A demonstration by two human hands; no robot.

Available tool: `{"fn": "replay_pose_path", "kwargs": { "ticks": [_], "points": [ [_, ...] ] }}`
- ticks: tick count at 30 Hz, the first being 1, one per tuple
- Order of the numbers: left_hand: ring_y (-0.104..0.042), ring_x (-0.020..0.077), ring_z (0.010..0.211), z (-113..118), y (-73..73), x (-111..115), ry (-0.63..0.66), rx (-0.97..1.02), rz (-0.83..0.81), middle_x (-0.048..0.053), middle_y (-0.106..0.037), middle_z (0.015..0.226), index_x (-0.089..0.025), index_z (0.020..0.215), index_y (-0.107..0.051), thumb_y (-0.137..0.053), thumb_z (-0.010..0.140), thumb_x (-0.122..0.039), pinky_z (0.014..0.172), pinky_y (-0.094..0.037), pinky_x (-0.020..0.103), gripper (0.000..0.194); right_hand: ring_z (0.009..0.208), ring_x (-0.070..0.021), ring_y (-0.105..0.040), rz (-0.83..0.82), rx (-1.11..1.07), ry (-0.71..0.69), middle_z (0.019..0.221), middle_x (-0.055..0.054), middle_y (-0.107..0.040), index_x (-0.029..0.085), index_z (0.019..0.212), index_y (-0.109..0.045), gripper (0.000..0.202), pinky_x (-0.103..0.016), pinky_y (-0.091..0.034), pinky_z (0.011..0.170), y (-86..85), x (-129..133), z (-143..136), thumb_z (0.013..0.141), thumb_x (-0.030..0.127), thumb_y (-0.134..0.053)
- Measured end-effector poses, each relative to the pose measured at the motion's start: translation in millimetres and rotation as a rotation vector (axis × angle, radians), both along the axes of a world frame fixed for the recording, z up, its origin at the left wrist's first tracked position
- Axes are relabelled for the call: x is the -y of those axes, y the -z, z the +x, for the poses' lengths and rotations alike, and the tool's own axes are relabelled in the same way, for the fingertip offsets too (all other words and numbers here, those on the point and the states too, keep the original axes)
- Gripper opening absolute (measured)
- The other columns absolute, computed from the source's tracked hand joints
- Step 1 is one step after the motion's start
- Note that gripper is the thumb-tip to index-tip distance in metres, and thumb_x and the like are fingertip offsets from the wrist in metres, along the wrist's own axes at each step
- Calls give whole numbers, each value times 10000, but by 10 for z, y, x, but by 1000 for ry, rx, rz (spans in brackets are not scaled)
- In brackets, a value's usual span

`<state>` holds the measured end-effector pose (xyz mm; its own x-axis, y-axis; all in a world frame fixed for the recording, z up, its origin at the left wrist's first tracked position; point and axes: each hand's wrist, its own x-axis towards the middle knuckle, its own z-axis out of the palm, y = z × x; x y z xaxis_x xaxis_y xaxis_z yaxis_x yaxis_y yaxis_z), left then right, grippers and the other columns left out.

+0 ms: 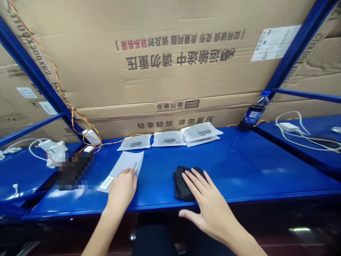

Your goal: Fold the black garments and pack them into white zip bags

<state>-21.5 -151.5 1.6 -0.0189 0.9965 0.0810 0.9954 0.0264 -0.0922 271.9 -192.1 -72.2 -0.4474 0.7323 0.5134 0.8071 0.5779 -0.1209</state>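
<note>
On the left of the blue shelf, my left hand has its fingers curled on the right side of a frosted plastic bag. The bag lies slanted, with a white label at its near corner. My right hand rests flat on a folded black cloth, fingers stretched forward and thumb out to the side. The hand hides part of the cloth. Behind them, several more frosted bags lie in a row, among them a left bag, a middle bag and a stacked pair on the right.
A large cardboard sheet stands behind the blue shelf. A dark bottle stands at the back right. White adapters, twisted wires and a blurred dark object are at left. A white charger lies at right.
</note>
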Motion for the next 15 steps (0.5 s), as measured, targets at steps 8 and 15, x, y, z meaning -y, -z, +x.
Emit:
{"fn": "replay_pose_path", "kwargs": {
  "ticks": [8, 15],
  "points": [
    [-808, 278, 970, 46, -86, 253, 302, 5, -60, 91, -746, 1353, -271, 1392, -671, -454, 884, 46, 828, -631, 354, 637, 1371, -298, -615, -193, -438, -71, 1428, -58, -694, 290, 1474, -630, 776, -541, -507, 1164, 88, 243, 244, 785, -23, -457],
    [-817, 283, 976, 61, -27, 234, 591, 38, 243, 98, -792, 1254, -222, 1429, -648, -503, 884, 4, 699, -664, 322, 608, 1229, -317, -724, -478, -1656, 301, 1274, -102, -776, 229, 1451, -636, 536, -456, -648, 995, -164, 113, 96, 974, 469, -682]
  ]
}}
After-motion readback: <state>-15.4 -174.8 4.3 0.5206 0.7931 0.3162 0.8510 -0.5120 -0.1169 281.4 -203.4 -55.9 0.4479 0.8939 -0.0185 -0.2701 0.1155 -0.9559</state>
